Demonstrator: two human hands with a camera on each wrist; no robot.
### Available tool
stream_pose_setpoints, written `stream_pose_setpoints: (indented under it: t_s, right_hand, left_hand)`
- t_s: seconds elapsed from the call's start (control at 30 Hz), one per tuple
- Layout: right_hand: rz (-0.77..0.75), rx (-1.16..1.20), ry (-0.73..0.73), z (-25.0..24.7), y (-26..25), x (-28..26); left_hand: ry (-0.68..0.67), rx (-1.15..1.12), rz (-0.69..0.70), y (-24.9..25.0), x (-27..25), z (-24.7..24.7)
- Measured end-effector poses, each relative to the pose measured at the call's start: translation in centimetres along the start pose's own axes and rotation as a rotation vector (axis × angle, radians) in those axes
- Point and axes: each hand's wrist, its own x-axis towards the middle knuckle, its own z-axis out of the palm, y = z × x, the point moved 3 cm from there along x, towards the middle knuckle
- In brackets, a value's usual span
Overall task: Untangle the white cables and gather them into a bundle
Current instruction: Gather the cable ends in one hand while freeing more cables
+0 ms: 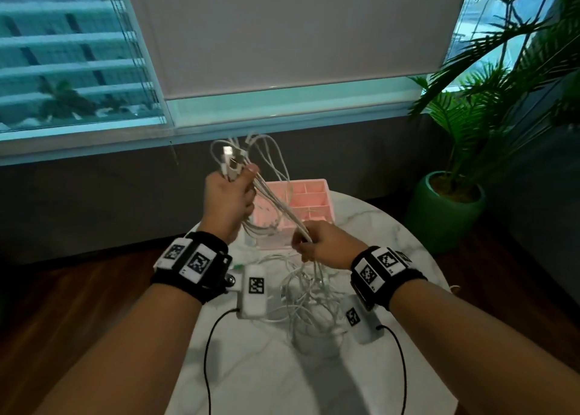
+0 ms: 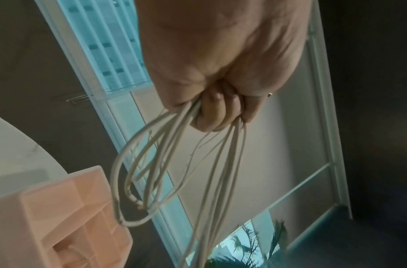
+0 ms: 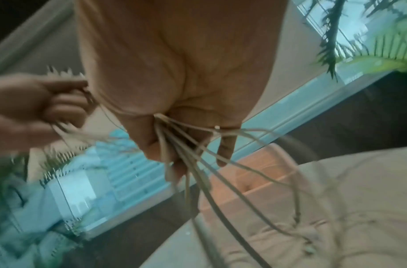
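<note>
Several white cables (image 1: 276, 204) run taut between my two hands above a round marble table (image 1: 376, 226). My left hand (image 1: 230, 195) is raised and grips the gathered cable ends, with loops and connectors sticking up out of the fist. In the left wrist view the left hand (image 2: 217, 110) has its fingers curled round the white cables (image 2: 152, 163), which hang in loops. My right hand (image 1: 314, 246) is lower and closes round the same strands. In the right wrist view the cables (image 3: 197, 163) fan out below the right hand (image 3: 174, 137). The loose tangle (image 1: 310, 301) lies on the table.
A pink compartment organiser (image 1: 301, 204) stands at the table's far side, just behind the cables. A potted palm in a green pot (image 1: 445, 207) stands on the floor to the right. A window with a blind (image 1: 282, 38) is ahead. Black leads (image 1: 207, 352) run from the wrist cameras.
</note>
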Motion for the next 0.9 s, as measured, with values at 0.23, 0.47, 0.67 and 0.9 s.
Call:
stream_pose_setpoints:
  t_s: [0.23,0.47,0.67,0.9]
  right_hand:
    - [-0.001,-0.047,0.245,-5.1,1.6,0.1]
    - [-0.348,0.221,0.585,-12.4,-5.5,-0.5]
    - [-0.212,0.007,0.492,-12.5,-4.7,-0.4]
    - [-0.014,-0.008,0.216,-9.3,0.7,-0.7]
  left_hand:
    - [0.112,-0.164,0.05,1.7,1.3,-2.7]
    - [0.098,-0.177,0.0,0.7,1.2,-3.4]
    - [0.113,-0.22,0.016,0.9,1.4,-3.2]
    - [0.174,-0.224,0.044,1.2,1.9,-4.0]
